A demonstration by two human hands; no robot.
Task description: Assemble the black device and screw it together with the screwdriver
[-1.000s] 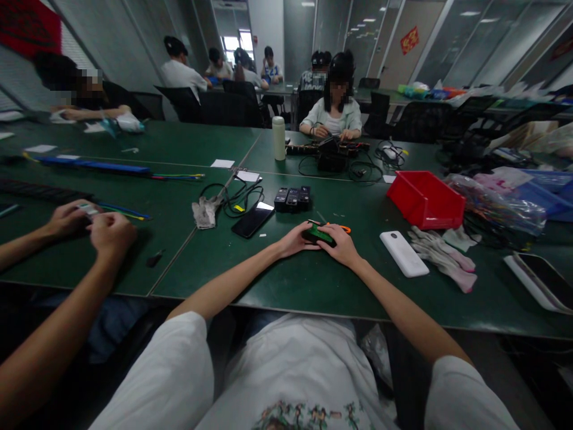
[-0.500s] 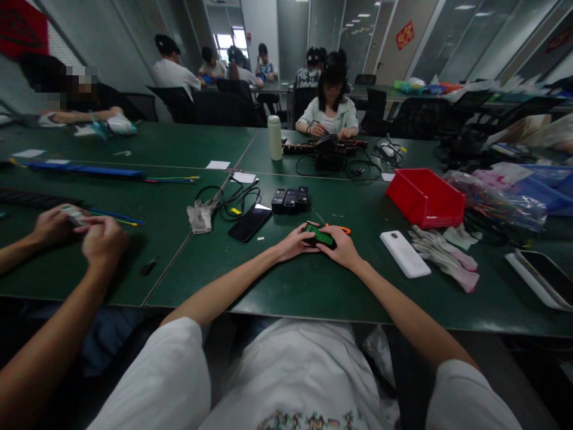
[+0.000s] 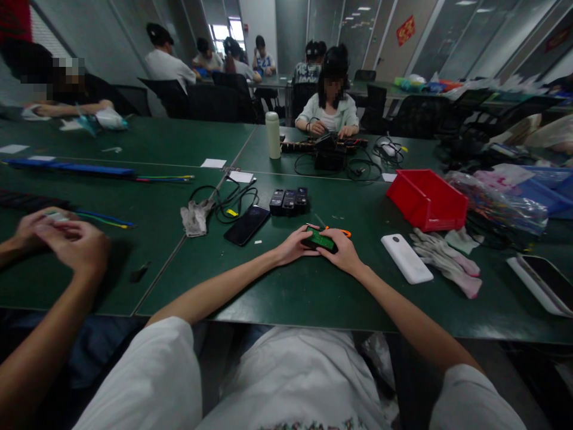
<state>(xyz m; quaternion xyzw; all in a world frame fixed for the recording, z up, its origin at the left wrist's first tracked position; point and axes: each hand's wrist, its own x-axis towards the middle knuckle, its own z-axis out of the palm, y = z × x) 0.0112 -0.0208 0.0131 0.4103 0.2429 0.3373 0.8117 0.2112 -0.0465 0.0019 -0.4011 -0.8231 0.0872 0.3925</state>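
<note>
Between my two hands is a small black case with a green circuit board [image 3: 321, 240] facing up. My left hand [image 3: 293, 245] grips its left end, fingers along the far and near sides. My right hand [image 3: 342, 251] is closed on its right end, the thumb near the board. Just behind my right hand lies a tool with an orange handle [image 3: 344, 232], partly covered. Several black box-shaped modules [image 3: 289, 202] stand side by side beyond my hands. A black smartphone [image 3: 247, 225] lies to the left of them.
To the right are a red bin [image 3: 425, 200], a white power bank [image 3: 406, 258] and work gloves [image 3: 447, 263]. At left lie a grey glove [image 3: 196, 218] and a black cable [image 3: 228, 200]. A co-worker's hands [image 3: 67, 239] work at far left. A bottle [image 3: 273, 135] stands across.
The view has shifted slightly. Both my hands keep their hold on the circuit board case, almost unmoved. The co-worker's hands at left have drawn closer together.
</note>
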